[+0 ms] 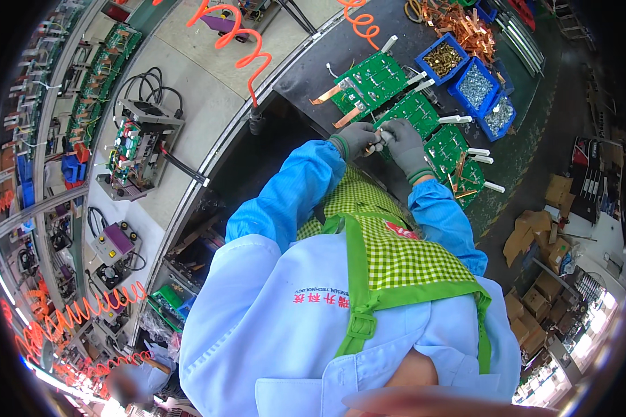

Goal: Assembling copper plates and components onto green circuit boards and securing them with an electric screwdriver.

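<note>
My left hand (355, 141), in a grey glove, is closed with its fingertips pinching a small silvery metal part (377, 144). Close beside it, my right hand (406, 147), gloved too, is closed on the same spot; the fingers hide much of the part, so its exact kind is unclear. Both hands hover at the near edge of a row of green circuit boards. The left board (377, 78) carries copper strips (349, 117) at its near side. A middle board (412, 111) lies just beyond my hands, and a right board (446, 149) sits beside my right wrist, with loose copper pieces on it.
Blue bins hold brass fasteners (443, 60) and silver screws (475, 87). Copper parts (469, 35) are heaped at the back. An orange coiled hose (247, 59) hangs at the left over a conveyor with an electronic assembly (142, 142). Cardboard boxes (535, 302) stand at right.
</note>
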`<state>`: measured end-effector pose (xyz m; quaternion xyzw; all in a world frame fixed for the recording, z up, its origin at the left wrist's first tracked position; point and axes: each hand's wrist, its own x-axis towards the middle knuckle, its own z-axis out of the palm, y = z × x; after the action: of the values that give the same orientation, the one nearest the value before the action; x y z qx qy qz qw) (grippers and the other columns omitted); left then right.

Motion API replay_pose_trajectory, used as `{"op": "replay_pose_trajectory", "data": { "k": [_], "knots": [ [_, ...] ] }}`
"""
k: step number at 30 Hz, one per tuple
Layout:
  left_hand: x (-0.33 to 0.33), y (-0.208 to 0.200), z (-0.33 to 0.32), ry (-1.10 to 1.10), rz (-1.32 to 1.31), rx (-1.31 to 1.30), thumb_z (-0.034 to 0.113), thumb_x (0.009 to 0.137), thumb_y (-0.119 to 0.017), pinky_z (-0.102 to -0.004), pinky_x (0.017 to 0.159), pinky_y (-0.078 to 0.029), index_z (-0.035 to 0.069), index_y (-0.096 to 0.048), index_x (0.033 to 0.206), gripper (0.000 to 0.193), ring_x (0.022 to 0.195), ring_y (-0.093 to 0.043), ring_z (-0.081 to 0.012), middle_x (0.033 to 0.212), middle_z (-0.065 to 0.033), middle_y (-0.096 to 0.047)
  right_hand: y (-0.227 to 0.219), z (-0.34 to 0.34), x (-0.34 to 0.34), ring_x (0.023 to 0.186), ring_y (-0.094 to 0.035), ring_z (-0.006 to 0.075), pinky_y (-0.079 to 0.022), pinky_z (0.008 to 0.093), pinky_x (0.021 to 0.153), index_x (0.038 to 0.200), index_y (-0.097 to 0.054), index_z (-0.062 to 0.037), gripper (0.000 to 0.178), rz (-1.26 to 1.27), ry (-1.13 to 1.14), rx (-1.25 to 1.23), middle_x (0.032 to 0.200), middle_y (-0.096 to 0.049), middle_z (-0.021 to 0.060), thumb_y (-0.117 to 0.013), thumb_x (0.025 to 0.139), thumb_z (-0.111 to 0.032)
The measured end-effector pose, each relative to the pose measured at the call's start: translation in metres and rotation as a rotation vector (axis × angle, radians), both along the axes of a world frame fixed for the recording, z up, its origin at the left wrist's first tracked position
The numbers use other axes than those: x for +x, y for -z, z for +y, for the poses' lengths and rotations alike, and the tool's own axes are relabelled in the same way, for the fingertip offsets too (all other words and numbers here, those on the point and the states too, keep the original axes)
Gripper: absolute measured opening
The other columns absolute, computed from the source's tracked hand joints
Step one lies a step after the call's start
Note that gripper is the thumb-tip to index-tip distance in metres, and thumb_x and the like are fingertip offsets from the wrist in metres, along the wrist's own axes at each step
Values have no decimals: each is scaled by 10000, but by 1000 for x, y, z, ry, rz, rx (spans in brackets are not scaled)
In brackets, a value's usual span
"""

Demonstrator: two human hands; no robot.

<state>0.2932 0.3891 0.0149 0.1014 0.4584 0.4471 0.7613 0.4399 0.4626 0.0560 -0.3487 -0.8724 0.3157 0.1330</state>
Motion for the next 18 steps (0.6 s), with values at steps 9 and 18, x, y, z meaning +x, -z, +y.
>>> {"op": "replay_pose_trajectory", "data": {
  "k": [9,18],
  "knots": [
    [2,7,0,21,62,30,62,838,-527,-176,485,-436,-20,-556,926,124,602,-537,-91,776,-95,-596,-11,3,-15,789,-564,293,-452,400,671,796,-578,-80,156,-165,87,-34,846,-557,102,-622,755,-223],
    [1,8,1,-15,101,37,50,825,-524,-197,498,-460,-27,-556,985,180,634,-572,-122,798,-105,-606,-6,-3,-19,782,-563,287,-451,396,658,805,-564,-87,205,-238,200,-49,837,-559,92,-643,757,-270]
  ]
}}
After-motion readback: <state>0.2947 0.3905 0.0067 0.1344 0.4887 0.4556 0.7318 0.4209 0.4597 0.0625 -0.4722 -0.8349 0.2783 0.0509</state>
